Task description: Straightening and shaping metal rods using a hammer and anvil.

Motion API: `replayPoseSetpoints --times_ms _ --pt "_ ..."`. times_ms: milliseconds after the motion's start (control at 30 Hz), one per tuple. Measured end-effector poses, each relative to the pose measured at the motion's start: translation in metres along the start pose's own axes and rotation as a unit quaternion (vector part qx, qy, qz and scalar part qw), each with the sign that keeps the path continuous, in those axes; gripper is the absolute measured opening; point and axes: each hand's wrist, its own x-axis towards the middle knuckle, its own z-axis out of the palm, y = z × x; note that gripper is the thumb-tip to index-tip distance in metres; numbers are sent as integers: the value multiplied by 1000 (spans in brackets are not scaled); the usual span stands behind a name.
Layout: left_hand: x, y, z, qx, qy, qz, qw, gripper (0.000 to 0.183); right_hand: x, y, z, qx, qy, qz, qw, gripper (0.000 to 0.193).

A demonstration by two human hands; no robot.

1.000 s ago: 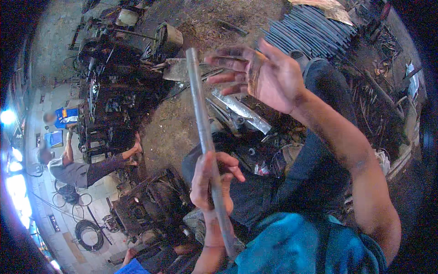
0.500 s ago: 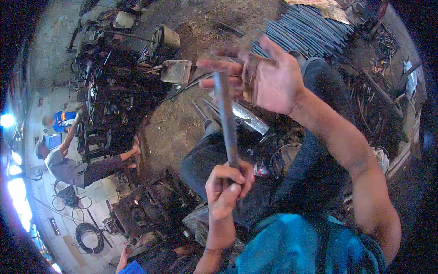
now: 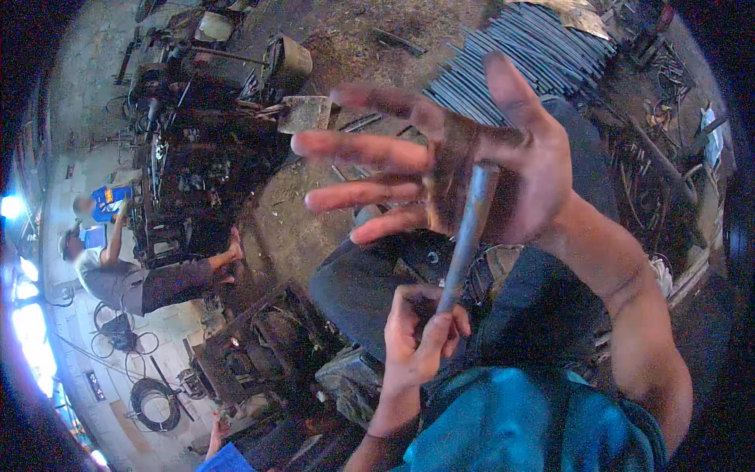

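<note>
My left hand (image 3: 415, 340) is wrapped round the lower end of a bluish-grey metal rod (image 3: 465, 240), which tilts upward to the right. Fingers spread and palm facing me, my right hand (image 3: 543, 177) is open behind the rod's upper end. A dark brown strip (image 3: 456, 169), like a leather or rubber guard, lies across that palm and the finger bases. The rod's tip overlaps the palm; whether it touches, I cannot tell. Beyond my right hand a large pile of similar grey rods (image 3: 511, 67) lies on the ground.
Dark, greasy machinery (image 3: 197, 173) stands to the left, with a bucket (image 3: 291, 59) at its far end. A person (image 3: 118, 275) is beside it. Coiled black cable (image 3: 155, 407) lies on the tiled floor. Scrap bars (image 3: 645, 157) clutter the right side. A blue sleeve (image 3: 224, 458) shows at the lower edge.
The rod and my left hand have moved right, and the rod now leans right instead of slightly left. My right hand has come closer, its open palm turned more toward me.
</note>
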Motion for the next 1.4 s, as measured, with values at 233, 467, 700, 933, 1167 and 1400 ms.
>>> replayPoseSetpoints --times_ms 233,467,700,933,1167,1400 --pt "-1 -10 -12 -3 -3 24 1000 27 0 -5 -1 -13 0 -26 1000 94" --pt "1 -3 -9 38 32 -14 999 22 -3 -7 -2 -43 15 -25 999 92" --pt "2 1 -12 45 41 11 998 19 -1 -6 -1 -37 9 -23 999 91" --pt "6 -2 -14 44 24 2 999 24 -2 -5 0 -62 6 -25 998 91" --pt "8 -6 -24 83 -14 0 996 34 -1 -1 2 -70 19 -23 997 93" --pt "9 -6 -21 -12 -14 -9 1000 34 -2 -1 1 -79 28 -22 996 93"
